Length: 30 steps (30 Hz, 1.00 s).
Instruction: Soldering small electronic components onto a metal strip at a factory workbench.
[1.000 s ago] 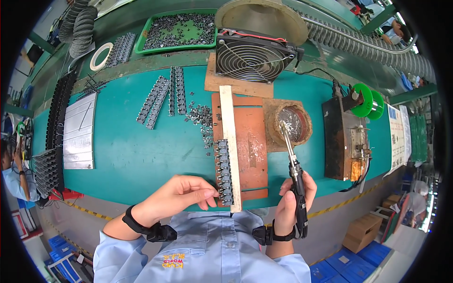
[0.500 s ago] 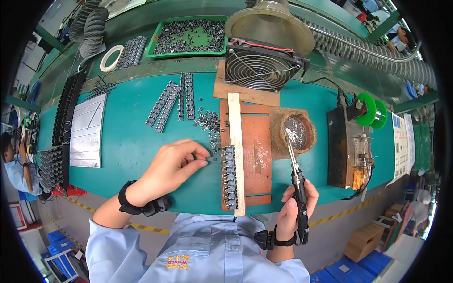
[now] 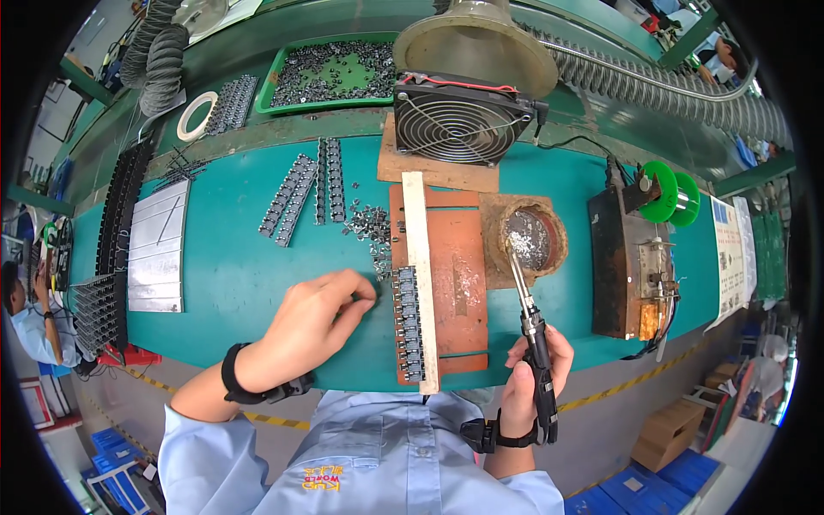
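My right hand (image 3: 539, 373) grips the black handle of a soldering iron (image 3: 535, 343). The iron's metal tip reaches the round brown pot (image 3: 560, 245), which has shiny solder bits inside. Left of the fixture, my left hand (image 3: 319, 313) has thumb and forefinger brought together in a pinch; whatever is between them is too small to make out. Beyond those fingers lies a loose pile of small dark electronic components (image 3: 369, 223). A column of components (image 3: 409, 326) lines the left side of a pale bar (image 3: 418, 275) on an orange-brown board (image 3: 459, 283).
A black fan (image 3: 463, 120) stands behind the board. Strips of components (image 3: 287, 199) lie at the mat's far left-centre, near a green tray (image 3: 273, 96) of parts. On the right are a metal box (image 3: 614, 266) and a green solder spool (image 3: 659, 193). A silvery plate (image 3: 157, 257) lies left.
The view has shifted slightly. My left thumb and forefinger have closed together, and the small piece beside their tips no longer shows. The iron stays at the pot in my right hand.
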Motion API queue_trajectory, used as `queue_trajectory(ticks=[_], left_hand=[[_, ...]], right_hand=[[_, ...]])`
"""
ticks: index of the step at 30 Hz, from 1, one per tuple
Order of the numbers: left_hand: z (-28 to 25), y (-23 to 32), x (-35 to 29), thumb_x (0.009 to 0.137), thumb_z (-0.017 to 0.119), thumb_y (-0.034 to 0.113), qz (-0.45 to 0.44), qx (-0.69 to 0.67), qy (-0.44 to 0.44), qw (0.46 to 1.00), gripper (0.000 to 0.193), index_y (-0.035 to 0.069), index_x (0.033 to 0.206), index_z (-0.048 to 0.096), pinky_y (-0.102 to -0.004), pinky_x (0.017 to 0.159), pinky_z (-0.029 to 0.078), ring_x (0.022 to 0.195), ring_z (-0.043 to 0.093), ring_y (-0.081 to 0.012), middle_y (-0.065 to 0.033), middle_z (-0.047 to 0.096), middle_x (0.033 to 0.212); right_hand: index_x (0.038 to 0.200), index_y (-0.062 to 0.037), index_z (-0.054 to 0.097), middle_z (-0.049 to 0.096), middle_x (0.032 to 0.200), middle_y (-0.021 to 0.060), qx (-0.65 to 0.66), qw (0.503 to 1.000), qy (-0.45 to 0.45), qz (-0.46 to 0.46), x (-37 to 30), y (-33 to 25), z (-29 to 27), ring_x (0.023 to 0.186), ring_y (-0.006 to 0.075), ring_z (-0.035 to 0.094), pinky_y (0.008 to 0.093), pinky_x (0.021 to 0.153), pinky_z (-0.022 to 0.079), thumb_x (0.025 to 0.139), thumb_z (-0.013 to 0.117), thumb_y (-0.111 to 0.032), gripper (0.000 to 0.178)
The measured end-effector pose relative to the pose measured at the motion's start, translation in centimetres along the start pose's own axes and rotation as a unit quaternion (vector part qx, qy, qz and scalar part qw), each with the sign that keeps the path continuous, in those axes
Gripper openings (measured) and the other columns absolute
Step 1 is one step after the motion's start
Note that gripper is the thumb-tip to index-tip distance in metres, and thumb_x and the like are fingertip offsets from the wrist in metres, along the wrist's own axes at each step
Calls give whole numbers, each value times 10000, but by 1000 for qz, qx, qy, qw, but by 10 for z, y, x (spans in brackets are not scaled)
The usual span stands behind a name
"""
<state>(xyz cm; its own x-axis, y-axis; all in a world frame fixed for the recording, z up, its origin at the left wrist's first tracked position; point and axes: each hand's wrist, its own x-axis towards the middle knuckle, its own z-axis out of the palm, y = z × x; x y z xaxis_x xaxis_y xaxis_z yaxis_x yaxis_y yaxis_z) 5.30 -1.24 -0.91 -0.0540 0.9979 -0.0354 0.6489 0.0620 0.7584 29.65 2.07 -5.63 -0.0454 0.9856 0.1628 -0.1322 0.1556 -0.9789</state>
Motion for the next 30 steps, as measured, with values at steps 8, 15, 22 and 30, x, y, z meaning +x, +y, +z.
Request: queue_trajectory(ticks=[8,15,22,30], left_hand=[[7,-1,-42,758,544,-18,-91,-238,-83,963,52,-17,810,551,-224,593,443,670,562,-117,-83,583,783],[20,4,-46,789,520,-15,-221,-460,-117,852,58,-30,833,555,-229,647,460,706,567,-124,-102,594,832],[26,2,-44,785,521,-23,-226,-509,-151,817,56,-23,841,518,-223,653,454,715,562,-116,-109,589,855],[33,8,-41,775,539,-21,-236,-514,-126,815,86,11,813,470,-220,647,448,709,557,-113,-56,562,767]], right_hand=[[1101,9,381,481,738,74,-34,999,9,-1,2,-2,6,644,121,456,210,545,360,709,593,-276,529],[1108,8,378,480,733,71,-41,999,20,5,1,-1,4,643,115,448,205,555,353,715,582,-265,521],[1109,9,378,479,737,69,-44,999,24,2,0,-1,5,638,113,442,205,558,352,715,579,-261,518],[1102,15,381,477,763,77,-38,999,21,6,0,0,4,648,122,456,210,535,365,701,602,-262,535]])
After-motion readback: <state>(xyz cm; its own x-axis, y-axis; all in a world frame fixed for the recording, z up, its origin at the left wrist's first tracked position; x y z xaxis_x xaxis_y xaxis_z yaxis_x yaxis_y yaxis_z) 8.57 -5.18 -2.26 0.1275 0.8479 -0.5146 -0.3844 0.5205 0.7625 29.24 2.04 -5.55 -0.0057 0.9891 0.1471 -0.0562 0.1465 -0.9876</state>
